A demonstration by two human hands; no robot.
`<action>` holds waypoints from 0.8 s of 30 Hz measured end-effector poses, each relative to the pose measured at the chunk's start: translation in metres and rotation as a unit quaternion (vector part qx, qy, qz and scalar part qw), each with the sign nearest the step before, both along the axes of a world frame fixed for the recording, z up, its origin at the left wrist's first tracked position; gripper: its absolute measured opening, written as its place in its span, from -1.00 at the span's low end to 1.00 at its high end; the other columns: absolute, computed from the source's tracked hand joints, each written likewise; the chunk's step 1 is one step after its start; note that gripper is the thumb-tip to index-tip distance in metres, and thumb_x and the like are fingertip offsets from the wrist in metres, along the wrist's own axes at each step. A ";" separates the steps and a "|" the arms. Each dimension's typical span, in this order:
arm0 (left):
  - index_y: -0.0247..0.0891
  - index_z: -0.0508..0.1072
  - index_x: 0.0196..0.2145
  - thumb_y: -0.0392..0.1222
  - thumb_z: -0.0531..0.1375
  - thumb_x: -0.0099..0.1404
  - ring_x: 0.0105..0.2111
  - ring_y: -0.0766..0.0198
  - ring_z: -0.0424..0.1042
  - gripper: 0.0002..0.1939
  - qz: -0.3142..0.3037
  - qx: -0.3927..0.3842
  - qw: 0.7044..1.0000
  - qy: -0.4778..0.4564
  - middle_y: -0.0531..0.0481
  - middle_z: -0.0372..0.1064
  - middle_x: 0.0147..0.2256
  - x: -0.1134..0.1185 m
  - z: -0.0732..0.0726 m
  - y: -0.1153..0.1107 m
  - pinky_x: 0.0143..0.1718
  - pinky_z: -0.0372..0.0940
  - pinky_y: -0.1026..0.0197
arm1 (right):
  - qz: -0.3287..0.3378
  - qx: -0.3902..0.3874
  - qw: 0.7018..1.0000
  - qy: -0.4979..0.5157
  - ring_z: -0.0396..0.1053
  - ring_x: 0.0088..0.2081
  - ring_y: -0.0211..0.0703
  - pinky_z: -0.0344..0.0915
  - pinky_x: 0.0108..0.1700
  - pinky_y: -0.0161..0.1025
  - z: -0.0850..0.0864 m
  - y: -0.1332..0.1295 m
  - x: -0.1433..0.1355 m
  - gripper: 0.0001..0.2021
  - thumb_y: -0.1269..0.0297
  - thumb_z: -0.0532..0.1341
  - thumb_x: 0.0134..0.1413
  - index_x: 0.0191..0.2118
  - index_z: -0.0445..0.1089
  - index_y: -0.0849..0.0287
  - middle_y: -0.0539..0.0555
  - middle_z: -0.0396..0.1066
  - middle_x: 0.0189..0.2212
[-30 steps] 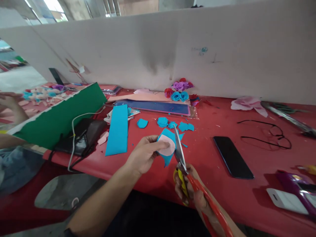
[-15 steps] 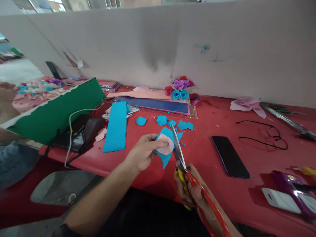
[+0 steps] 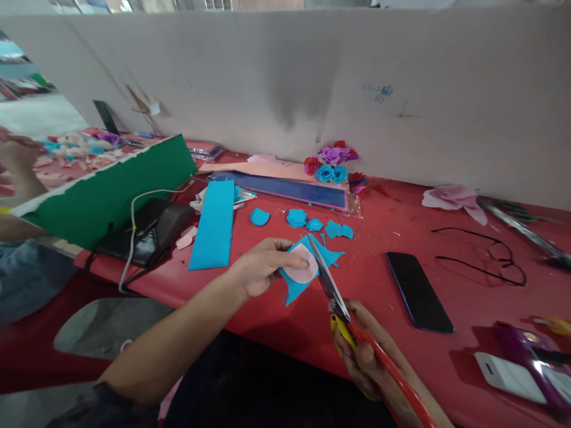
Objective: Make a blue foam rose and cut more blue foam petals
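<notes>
My left hand (image 3: pixel 263 266) pinches a pale pink rounded paper piece (image 3: pixel 300 268) laid over blue paper (image 3: pixel 294 289), thumb on top. My right hand (image 3: pixel 363 351) is closed round scissors (image 3: pixel 334 289) with red and yellow handles. Their blades lie along the right edge of the pink piece, over the blue paper. Just beyond the hands are cut blue petal pieces (image 3: pixel 296 218) in small stacks, with a separate blue petal (image 3: pixel 259 217) to the left. A folded blue paper strip (image 3: pixel 213 226) lies left of my left hand.
Paper roses (image 3: pixel 332 163) sit at the back by the white partition (image 3: pixel 214 77). To the right are a phone (image 3: pixel 419 291), eyeglasses (image 3: pixel 499 255) and a purple object (image 3: pixel 517 351). On the left stand a green board (image 3: pixel 120 196) and a dark bag (image 3: pixel 151 232); another person's hand (image 3: pixel 20 154) shows beyond.
The scissors and my right hand have shifted slightly right and down. The blue paper has turned a little, its cut flap now sticking out farther right. The view has moved a little too.
</notes>
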State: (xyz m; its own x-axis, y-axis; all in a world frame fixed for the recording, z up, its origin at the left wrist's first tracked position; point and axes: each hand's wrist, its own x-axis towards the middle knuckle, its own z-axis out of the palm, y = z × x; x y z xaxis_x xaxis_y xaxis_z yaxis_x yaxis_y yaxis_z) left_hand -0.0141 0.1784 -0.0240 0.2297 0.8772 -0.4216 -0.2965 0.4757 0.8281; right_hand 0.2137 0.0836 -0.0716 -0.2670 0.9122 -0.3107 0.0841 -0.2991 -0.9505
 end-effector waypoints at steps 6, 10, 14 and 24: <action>-0.33 0.54 -0.60 -0.35 0.36 -0.20 -0.58 0.36 0.38 -0.90 -0.015 -0.021 1.000 0.001 -0.04 0.47 -0.57 -0.001 0.003 0.002 -0.50 0.25 0.33 | -0.065 -0.045 0.997 -0.012 0.41 -0.37 -0.15 0.38 -0.42 -0.30 0.010 -0.005 -0.003 -0.36 -0.20 0.29 -0.10 0.10 0.28 -0.07 0.13 0.43 -0.25; -0.33 0.55 -0.59 -0.35 0.36 -0.21 -0.58 0.35 0.39 -0.89 -0.042 -0.015 0.999 0.002 -0.04 0.48 -0.58 -0.004 0.003 0.004 -0.50 0.25 0.33 | -0.041 -0.028 0.999 0.000 0.27 -0.54 -0.27 0.25 -0.57 -0.36 0.011 -0.002 -0.002 -0.40 -0.18 0.28 -0.08 0.08 0.27 -0.07 0.06 0.37 -0.39; -0.30 0.55 -0.62 -0.37 0.36 -0.20 -0.58 0.34 0.39 -0.91 -0.077 -0.005 0.997 0.007 -0.03 0.48 -0.59 -0.006 0.000 0.008 -0.49 0.27 0.32 | -0.007 0.002 1.000 -0.004 0.16 -0.59 -0.32 0.14 -0.60 -0.39 0.009 0.004 0.000 -0.43 -0.18 0.28 -0.08 0.03 0.30 -0.03 -0.01 0.28 -0.49; -0.30 0.56 -0.59 -0.37 0.37 -0.20 -0.52 0.29 0.45 -0.89 -0.107 -0.018 0.994 0.019 -0.09 0.52 -0.53 -0.005 -0.017 0.021 -0.40 0.33 0.28 | 0.012 0.037 0.996 -0.074 -0.09 -0.64 -0.38 -0.13 -0.67 -0.42 0.010 0.014 -0.001 -0.52 -0.18 0.21 0.01 -0.07 0.35 0.04 -0.09 0.10 -0.58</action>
State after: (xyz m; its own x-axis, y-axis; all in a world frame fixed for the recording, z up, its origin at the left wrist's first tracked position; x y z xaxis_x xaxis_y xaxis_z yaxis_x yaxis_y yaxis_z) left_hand -0.0194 0.1993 -0.0410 0.3924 0.7945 -0.4635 -0.1546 0.5537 0.8182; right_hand 0.2126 0.0979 -0.0617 -0.2456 0.9279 -0.2804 0.2313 -0.2248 -0.9466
